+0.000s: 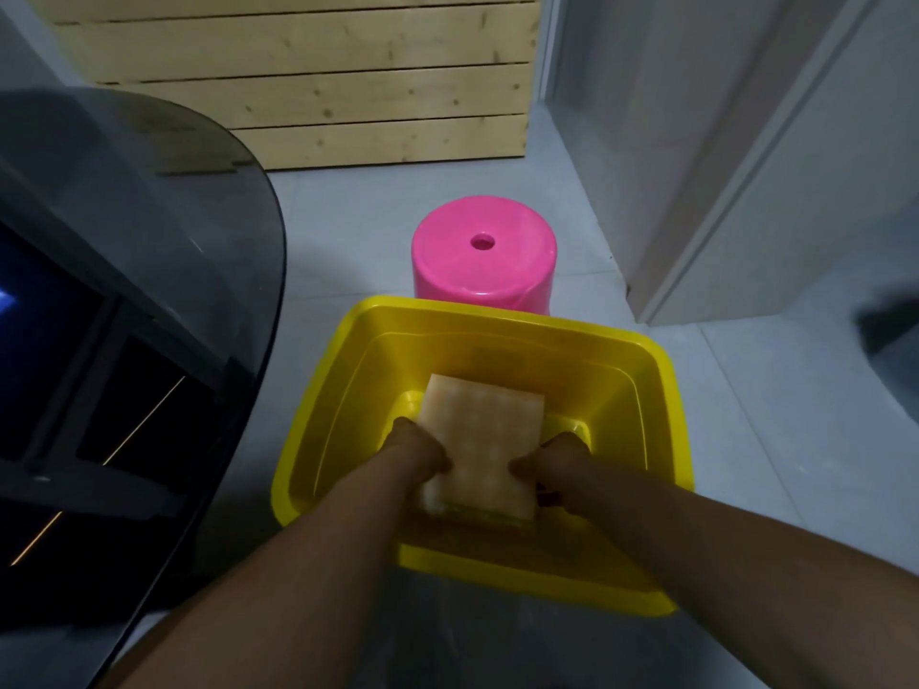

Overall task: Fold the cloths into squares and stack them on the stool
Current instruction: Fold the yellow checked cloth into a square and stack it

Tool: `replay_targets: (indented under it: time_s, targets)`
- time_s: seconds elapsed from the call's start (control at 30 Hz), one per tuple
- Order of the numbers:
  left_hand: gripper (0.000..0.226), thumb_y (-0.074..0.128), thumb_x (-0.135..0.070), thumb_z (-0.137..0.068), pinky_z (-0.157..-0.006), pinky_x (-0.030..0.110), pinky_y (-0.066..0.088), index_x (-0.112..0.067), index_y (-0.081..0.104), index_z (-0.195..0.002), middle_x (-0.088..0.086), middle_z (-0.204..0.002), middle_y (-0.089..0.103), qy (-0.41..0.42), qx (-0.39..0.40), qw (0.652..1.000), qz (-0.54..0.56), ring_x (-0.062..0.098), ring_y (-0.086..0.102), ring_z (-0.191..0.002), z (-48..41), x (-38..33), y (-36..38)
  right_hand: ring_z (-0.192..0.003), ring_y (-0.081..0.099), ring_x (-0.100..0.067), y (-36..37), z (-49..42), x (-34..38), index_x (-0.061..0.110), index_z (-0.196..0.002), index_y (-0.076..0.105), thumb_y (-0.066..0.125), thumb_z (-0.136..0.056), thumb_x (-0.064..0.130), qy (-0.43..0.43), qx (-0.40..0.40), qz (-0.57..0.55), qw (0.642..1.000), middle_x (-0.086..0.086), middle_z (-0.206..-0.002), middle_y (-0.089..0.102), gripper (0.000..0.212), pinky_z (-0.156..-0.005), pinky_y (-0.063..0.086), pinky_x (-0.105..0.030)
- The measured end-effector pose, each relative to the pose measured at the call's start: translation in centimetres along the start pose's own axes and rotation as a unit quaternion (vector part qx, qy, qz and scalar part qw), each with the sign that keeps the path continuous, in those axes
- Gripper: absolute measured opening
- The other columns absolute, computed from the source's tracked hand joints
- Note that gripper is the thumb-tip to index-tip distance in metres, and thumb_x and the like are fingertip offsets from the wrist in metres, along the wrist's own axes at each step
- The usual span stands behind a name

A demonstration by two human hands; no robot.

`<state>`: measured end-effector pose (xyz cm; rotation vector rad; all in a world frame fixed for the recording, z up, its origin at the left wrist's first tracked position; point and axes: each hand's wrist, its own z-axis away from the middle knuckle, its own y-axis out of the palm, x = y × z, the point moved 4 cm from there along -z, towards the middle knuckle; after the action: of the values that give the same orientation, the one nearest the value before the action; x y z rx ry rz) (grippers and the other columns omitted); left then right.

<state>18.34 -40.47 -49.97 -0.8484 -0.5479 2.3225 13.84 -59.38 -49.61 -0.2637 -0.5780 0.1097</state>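
Our left hand and right hand grip one pale-orange checked cloth bundle.
Fingers of both hands curl round its opposite sides, low in the centre of the frame; we cannot count its layers. It sits inside one square yellow plastic tub. One round pink plastic stool stands just beyond the tub, mid-frame.
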Motion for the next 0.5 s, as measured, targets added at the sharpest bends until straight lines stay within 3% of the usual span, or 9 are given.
replay_targets:
  time_s: [0.17, 0.27, 0.4, 0.5]
  targets:
    - [0.084, 0.077, -0.021, -0.085, -0.105, 0.036, 0.041, 0.003, 0.024, -0.146, 0.021, -0.147, 0.042, -0.022, 0.009, 0.998, -0.050, 0.033, 0.045, -0.136, -1.2, 0.4, 0.8, -0.108, 0.064, -0.040, 0.5, -1.0, -0.1, -0.004, -0.119, 0.056, 0.079, -0.079, 0.006, 0.012, -0.006, 0.025, 1.000, -0.021, -0.122, 0.062, 0.047, -0.084, 0.056, -0.058]
    - [0.074, 0.067, -0.032, -0.093, -0.107, 0.032, 0.038, -0.001, 0.028, -0.148, 0.019, -0.149, 0.041, -0.011, -0.005, 0.999, -0.038, 0.033, 0.043, -0.137, -1.2, 0.5, 1.0, -0.107, 0.064, -0.041, 0.6, -1.2, -0.1, -0.004, -0.117, 0.057, 0.077, -0.080, 0.004, 0.014, -0.002, 0.035, 0.999, -0.022, -0.122, 0.063, 0.043, -0.081, 0.056, -0.057]
    - [0.083, 0.081, -0.020, -0.080, -0.105, 0.040, 0.046, 0.002, 0.034, -0.144, 0.020, -0.141, 0.049, -0.041, 0.005, 0.998, -0.042, 0.034, 0.052, -0.130, -2.0, 0.8, 1.3, -0.111, 0.063, -0.041, 0.5, -0.8, 0.1, -0.004, -0.119, 0.055, 0.070, -0.087, 0.006, 0.006, 0.003, 0.068, 0.998, -0.022, -0.124, 0.061, 0.036, -0.084, 0.056, -0.051]
    - [0.084, 0.083, -0.017, -0.079, -0.105, 0.040, 0.046, 0.002, 0.031, -0.142, 0.020, -0.143, 0.047, -0.043, -0.045, 0.997, -0.036, 0.033, 0.049, -0.132, -1.7, 0.5, 0.5, -0.104, 0.064, -0.040, 0.3, 0.0, 0.4, -0.004, -0.122, 0.051, 0.070, -0.088, 0.010, 0.004, 0.008, 0.085, 0.996, -0.023, -0.114, 0.061, 0.042, -0.079, 0.054, -0.048]
